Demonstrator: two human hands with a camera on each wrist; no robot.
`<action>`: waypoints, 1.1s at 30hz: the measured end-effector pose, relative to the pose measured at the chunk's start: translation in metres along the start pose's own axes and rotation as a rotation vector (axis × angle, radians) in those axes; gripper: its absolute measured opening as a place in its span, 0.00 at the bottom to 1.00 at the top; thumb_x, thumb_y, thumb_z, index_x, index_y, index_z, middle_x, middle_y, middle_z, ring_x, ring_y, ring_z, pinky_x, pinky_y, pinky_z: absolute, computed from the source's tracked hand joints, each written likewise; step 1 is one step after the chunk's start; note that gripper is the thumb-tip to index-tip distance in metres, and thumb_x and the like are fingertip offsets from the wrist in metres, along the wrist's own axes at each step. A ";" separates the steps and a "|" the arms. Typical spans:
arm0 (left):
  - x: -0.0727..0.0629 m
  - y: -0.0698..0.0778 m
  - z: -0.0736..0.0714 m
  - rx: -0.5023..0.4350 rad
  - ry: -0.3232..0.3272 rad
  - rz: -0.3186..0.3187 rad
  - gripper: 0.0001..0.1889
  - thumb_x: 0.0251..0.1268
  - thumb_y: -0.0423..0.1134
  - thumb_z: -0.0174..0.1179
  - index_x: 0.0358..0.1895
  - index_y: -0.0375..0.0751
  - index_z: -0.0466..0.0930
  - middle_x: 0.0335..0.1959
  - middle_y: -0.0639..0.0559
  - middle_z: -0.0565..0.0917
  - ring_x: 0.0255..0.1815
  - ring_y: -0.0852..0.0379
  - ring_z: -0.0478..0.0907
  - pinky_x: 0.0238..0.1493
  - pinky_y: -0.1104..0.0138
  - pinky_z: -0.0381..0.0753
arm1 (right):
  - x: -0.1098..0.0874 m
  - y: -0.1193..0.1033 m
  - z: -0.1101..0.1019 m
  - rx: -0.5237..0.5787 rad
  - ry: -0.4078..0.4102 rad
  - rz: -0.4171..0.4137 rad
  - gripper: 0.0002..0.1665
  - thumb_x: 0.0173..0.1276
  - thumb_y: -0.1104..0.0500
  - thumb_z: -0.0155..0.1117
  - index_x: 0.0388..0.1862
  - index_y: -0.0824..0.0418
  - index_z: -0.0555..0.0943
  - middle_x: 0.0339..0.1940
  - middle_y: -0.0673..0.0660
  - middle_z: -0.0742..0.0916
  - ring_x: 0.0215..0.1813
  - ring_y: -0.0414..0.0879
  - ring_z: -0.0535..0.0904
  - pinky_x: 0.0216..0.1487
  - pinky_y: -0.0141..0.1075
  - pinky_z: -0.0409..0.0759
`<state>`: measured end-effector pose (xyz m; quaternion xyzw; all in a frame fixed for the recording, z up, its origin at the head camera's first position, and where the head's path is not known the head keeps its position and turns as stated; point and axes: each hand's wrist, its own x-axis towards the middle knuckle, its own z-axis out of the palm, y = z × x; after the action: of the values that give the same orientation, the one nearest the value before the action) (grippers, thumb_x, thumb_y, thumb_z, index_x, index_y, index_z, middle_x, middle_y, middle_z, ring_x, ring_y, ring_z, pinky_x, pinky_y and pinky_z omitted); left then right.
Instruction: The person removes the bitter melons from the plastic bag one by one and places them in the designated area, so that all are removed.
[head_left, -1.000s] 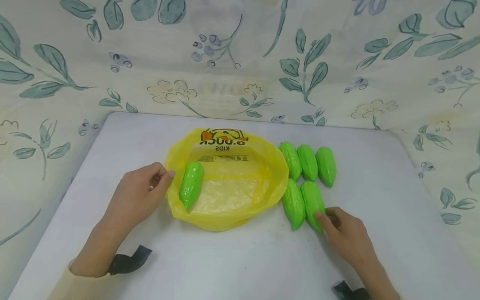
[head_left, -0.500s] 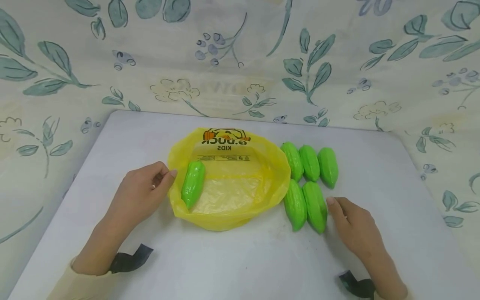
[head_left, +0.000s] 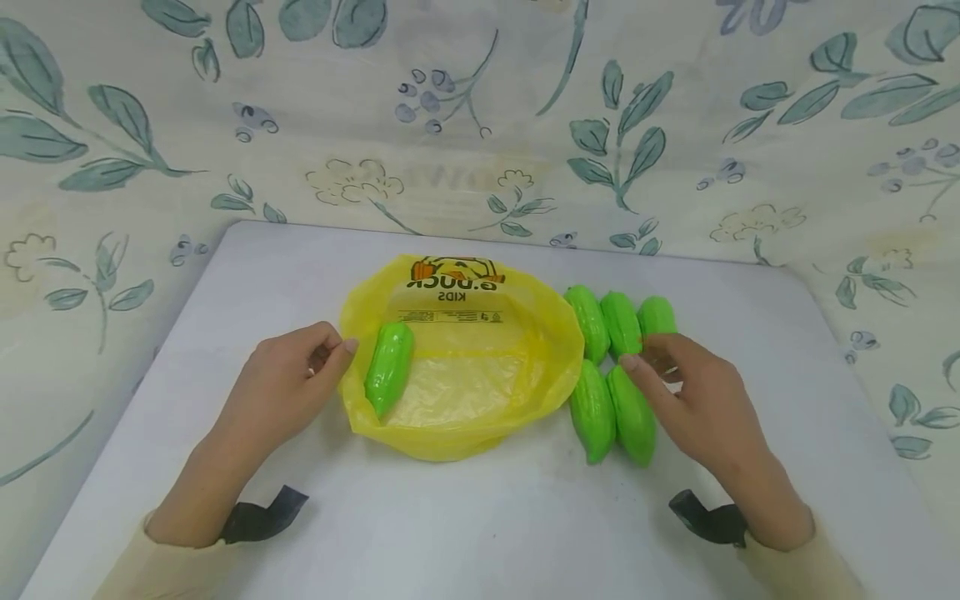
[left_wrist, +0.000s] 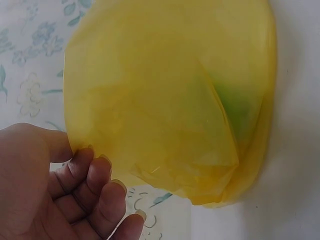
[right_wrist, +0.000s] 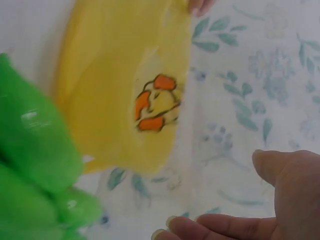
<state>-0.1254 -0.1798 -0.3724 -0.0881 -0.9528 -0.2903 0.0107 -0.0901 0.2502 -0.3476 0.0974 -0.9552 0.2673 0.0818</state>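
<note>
In the head view my left hand (head_left: 292,375) pinches the left rim of a yellow plastic bag (head_left: 465,446) between thumb and fingers. The bag lies with its mouth held wide; one glossy green ridged fruit (head_left: 389,367), pointed at one end, lies inside at the left. My right hand (head_left: 701,400) hovers at the right over the outside fruits, partly covering the back right one (head_left: 657,312) and the front right one (head_left: 633,421). In the right wrist view its thumb and fingers (right_wrist: 225,225) are apart with nothing between them, and the fruits (right_wrist: 40,135) show at the left.
Other matching fruits, such as the front left one (head_left: 592,412) and the back left one (head_left: 588,325), lie against the bag's right side. Everything rests on a white table (head_left: 480,533). A floral cloth (head_left: 480,125) hangs behind it. Black straps (head_left: 262,517) show at both wrists.
My right hand has left the front right fruit, drawn off to the right, then come up and left over the back right fruit. The left hand has kept its hold on the bag.
</note>
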 end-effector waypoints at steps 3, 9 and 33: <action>0.000 0.003 0.000 0.005 -0.005 -0.005 0.12 0.80 0.46 0.57 0.37 0.42 0.78 0.24 0.53 0.76 0.28 0.52 0.70 0.26 0.63 0.71 | 0.014 -0.019 -0.004 -0.005 -0.019 -0.064 0.24 0.78 0.46 0.64 0.60 0.63 0.82 0.46 0.56 0.89 0.43 0.52 0.86 0.43 0.51 0.85; -0.001 0.003 -0.001 0.005 0.007 -0.010 0.12 0.80 0.45 0.57 0.37 0.43 0.78 0.24 0.53 0.75 0.28 0.52 0.70 0.26 0.63 0.70 | 0.046 -0.060 0.006 -0.027 -0.132 -0.189 0.29 0.77 0.41 0.65 0.61 0.62 0.82 0.49 0.56 0.89 0.46 0.51 0.85 0.45 0.48 0.84; -0.004 0.002 -0.001 -0.039 0.020 0.012 0.12 0.80 0.45 0.58 0.34 0.45 0.78 0.27 0.55 0.80 0.35 0.52 0.77 0.36 0.59 0.79 | 0.129 -0.147 0.118 -0.222 -0.727 -0.322 0.29 0.79 0.33 0.54 0.33 0.55 0.81 0.22 0.48 0.78 0.26 0.43 0.74 0.31 0.33 0.72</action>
<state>-0.1209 -0.1794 -0.3710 -0.0909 -0.9462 -0.3099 0.0203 -0.1938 0.0464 -0.3470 0.3241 -0.9175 0.0944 -0.2103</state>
